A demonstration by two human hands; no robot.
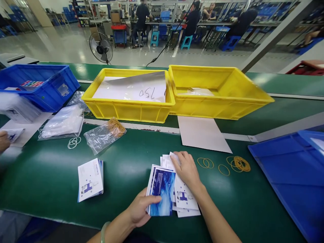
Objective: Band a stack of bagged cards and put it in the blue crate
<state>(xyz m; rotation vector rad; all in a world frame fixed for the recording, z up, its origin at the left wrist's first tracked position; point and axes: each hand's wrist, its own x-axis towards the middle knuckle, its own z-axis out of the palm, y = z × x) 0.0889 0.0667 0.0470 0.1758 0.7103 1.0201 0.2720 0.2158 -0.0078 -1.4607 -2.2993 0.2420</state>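
My left hand [141, 206] is closed around a small stack of booklets with a blue, wave-like cover [165, 194], thumb on top. Right beside it lies a fanned pile of white booklets [186, 195], printed with a small purple picture. My right hand [187, 170] is over the upper end of this pile, its fingers bent around the edge and partly hiding it. Another stack of white booklets [89, 179] with blue ones underneath rests on the green table [121, 179] to the left. Loose tan rubber bands [239, 164] lie right of my right hand.
Two yellow bins [129, 109] stand at the back, one holding a sheet marked with handwriting. A cardboard sheet [205, 135], a bag of rubber bands [103, 135] and plastic packs [63, 121] lie before them. Blue bins [291, 175] flank both sides. A co-worker's hand [3, 141] shows at far left.
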